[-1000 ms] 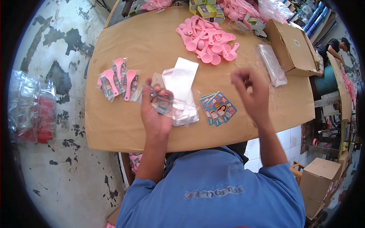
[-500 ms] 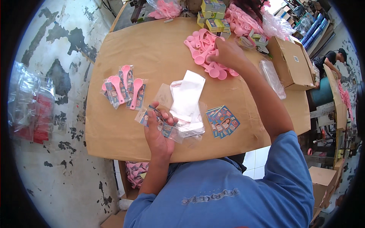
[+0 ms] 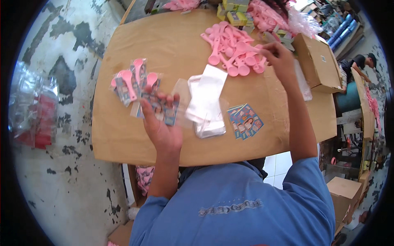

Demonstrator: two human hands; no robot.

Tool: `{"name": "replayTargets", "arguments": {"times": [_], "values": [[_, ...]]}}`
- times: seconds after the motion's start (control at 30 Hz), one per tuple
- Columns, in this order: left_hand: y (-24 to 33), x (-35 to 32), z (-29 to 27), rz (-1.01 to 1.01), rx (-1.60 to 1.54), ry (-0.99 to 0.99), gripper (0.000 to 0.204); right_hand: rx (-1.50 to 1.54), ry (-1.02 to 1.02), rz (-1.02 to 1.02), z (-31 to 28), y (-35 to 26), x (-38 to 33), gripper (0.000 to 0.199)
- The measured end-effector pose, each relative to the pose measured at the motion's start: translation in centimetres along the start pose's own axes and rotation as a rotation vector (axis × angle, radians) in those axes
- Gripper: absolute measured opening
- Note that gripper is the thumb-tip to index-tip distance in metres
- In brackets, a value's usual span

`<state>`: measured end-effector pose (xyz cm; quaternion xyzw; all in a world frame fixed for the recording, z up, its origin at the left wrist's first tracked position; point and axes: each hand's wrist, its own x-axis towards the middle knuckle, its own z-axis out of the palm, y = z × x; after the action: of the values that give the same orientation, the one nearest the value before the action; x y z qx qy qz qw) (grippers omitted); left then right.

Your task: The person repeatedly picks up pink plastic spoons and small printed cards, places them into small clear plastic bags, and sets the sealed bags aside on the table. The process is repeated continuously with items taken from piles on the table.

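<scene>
Between the thumb and fingers of my left hand [image 3: 164, 133] is a clear plastic bag with a blue printed card [image 3: 169, 112] in it. My right hand [image 3: 282, 61] pinches the handle end of a pink spoon [image 3: 242, 47], its bowl over a pile of pink spoons [image 3: 230, 39]. Left of my left hand lie several packed bags with a pink spoon [image 3: 128, 80] and a card in each. A stack of white and clear plastic bags [image 3: 207, 98] rests mid-table. Loose blue cards [image 3: 247, 123] are fanned out to its right.
A brown cardboard box [image 3: 316, 61] stands at the table's right edge, beside a clear plastic pack [image 3: 303, 82]. Small yellow boxes [image 3: 237, 18] and bagged pink pieces [image 3: 266, 20] crowd the far side. Another person [image 3: 361, 63] sits at far right.
My right hand has drawn back rightward from the pile, now with a spoon in its fingers. My left hand has shifted left and up with the bagged card. The whole view has tilted slightly.
</scene>
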<state>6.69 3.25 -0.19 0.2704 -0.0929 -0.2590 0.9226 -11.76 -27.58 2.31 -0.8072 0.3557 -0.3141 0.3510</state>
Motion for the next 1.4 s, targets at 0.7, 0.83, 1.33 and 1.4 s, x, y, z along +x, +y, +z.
{"name": "replayTargets", "arguments": {"times": [0.7,0.83,1.33,1.4], "values": [[-5.2,-2.6,4.3,-0.16,-0.101,-0.199,0.046,1.009,-0.283,0.3,3.7,-6.7,-17.6,0.02],[-5.7,-3.7,4.6,-0.345,-0.143,-0.23,0.048,0.891,-0.221,0.199,5.0,-5.8,-17.9,0.026],[-4.5,-3.6,3.1,-0.594,-0.137,-0.142,0.04,0.221,0.012,-0.527,5.1,-8.1,-18.3,0.035],[-3.8,-2.9,2.7,-0.6,-0.146,-0.125,0.041,0.268,-0.165,-0.587,4.0,-8.1,-18.5,0.011]]}}
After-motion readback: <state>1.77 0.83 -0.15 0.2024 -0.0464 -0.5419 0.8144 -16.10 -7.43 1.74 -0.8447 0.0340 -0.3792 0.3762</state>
